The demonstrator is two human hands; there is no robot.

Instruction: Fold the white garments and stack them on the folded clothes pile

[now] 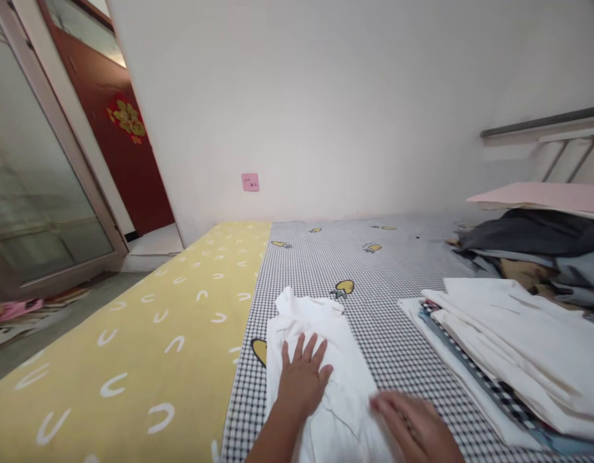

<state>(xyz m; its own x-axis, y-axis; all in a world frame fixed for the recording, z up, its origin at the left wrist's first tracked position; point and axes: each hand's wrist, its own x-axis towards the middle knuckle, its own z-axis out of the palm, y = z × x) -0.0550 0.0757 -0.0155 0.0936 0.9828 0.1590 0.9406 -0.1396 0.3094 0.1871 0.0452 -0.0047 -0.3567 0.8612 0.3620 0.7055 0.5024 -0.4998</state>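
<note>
Flat, open left hand [301,379], fingers spread, palm down on a crumpled white cotton garment [320,321], with no grasp. Right hand [412,424] loosely curled, fingertips at the garment's near right edge; pinch or mere touch impossible to tell.

Garment lengthwise on a black-and-white gingham bedsheet [393,347] printed with small yellow fruit shapes, near the viewer and close to the sheet's left border. Along that border, a pale yellow bedcover [108,386] with white curved marks, stretching left and far.

To the right, just beyond the right hand, a stack of folded white fabric [509,341] over a strip of checked cloth. Farther right, a heap of dark and grey-blue clothes [528,235], under a flat pale pink sheet [542,196]. Behind them, a white headboard [562,154] with a dark rail.

Far off, a pink sticky note [250,182] on a white wall [325,96]. Far left, a dark red door [137,186] with a gold ornament, beside a glass door [36,173] in a pale frame.
</note>
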